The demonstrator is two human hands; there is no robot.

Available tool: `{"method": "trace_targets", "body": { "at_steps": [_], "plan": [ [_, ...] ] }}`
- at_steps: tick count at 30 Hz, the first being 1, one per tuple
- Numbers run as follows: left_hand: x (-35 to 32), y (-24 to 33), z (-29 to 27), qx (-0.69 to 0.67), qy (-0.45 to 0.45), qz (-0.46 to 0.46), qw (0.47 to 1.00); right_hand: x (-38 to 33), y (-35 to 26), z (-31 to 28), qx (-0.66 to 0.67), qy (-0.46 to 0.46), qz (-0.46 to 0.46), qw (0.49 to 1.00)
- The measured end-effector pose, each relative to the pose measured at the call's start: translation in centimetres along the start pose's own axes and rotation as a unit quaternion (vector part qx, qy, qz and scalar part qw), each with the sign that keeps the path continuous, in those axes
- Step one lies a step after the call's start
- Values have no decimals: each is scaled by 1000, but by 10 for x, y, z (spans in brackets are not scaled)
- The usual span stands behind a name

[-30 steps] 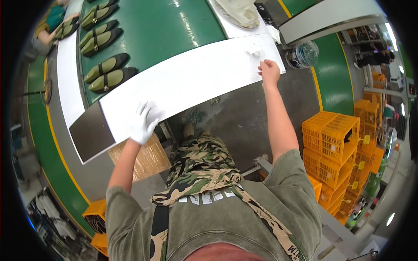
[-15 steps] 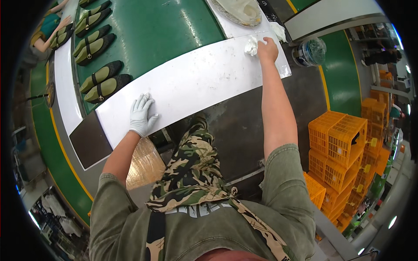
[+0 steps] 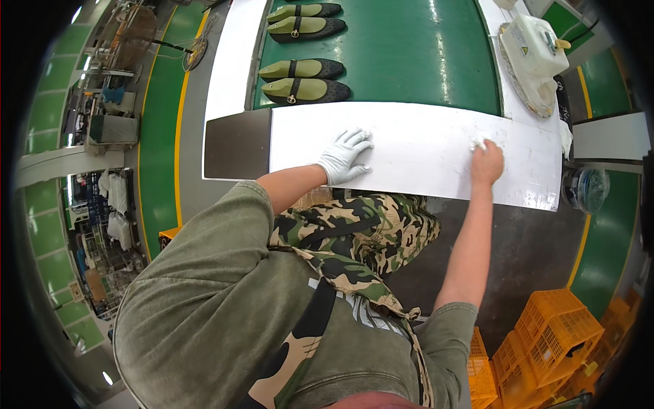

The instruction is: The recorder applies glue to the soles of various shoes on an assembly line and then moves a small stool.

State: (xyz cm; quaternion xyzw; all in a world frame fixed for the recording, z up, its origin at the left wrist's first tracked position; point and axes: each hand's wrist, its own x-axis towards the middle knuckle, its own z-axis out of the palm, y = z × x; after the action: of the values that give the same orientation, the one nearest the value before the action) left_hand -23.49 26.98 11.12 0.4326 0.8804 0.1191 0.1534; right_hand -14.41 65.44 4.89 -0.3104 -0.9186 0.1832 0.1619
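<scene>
My left hand [image 3: 345, 157], in a thin white glove, lies flat on the white board [image 3: 409, 140] with its fingers stretched out. Bare and closed, my right hand [image 3: 488, 163] presses a crumpled white wipe [image 3: 479, 143] against the right part of the same board. Whether the wipe is cloth or paper I cannot tell. Beyond the board runs a green belt [image 3: 395, 58], where pairs of black flat shoes with green insides stand along the left side. The nearest shoe [image 3: 320, 91] is close to the board's far edge.
A dark brown panel [image 3: 237, 144] covers the board's left end. At the far right a white plastic container [image 3: 535, 44] stands on a tray. Right of the table is a bucket [image 3: 588, 189] with clear plastic over it. Orange crates [image 3: 555, 334] are stacked at the lower right.
The view has swung left, so table and shoes sit further right in it. My right hand has drawn the wipe from near the board's right end back along it. My left hand still lies flat.
</scene>
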Motion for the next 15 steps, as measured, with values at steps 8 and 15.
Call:
{"method": "trace_targets", "body": {
  "at_steps": [8, 15],
  "plan": [
    [-20, -21, 9, -78, 31, 46, 995, -93, -95, 6, 73, -11, 17, 997],
    [23, -170, -121, 221, 68, -1, 973, -133, -96, -16, 84, -7, 103, 991]
  ]
}}
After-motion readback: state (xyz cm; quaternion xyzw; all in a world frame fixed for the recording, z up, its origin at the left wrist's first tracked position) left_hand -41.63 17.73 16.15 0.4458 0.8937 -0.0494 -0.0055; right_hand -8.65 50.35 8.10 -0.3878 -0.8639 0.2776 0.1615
